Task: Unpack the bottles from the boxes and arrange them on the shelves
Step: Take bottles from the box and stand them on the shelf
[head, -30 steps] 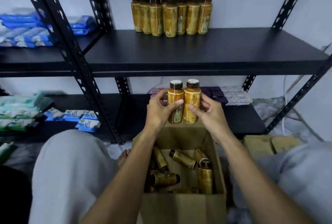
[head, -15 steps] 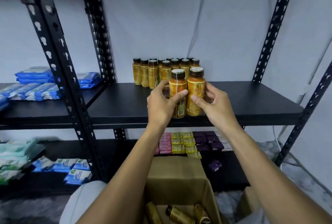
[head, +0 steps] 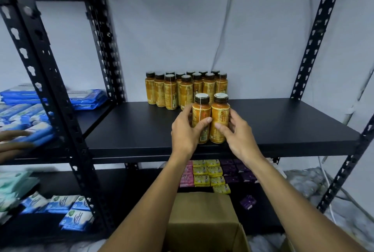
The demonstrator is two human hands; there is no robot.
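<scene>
The left hand (head: 185, 132) curls round an amber plastic bottle with a pale-topped cap (head: 200, 116), which touches its twin (head: 220, 118), gripped likewise by the right hand (head: 236, 136). Both bottles are upright at the near lip of the black metal shelf (head: 283, 126), so placing is in hand. Next, I judge, they need pushing far toward the standing cluster of bottles (head: 182, 89), away from the edge. Bare shelf lies open to the right.

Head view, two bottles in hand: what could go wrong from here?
1. The left bottle and right bottle, gripped by the left hand and right hand, are near the front edge of the shelf; released there, one might tip off.
2. Pushed back carelessly, they could knock over the standing bottles behind.
</scene>
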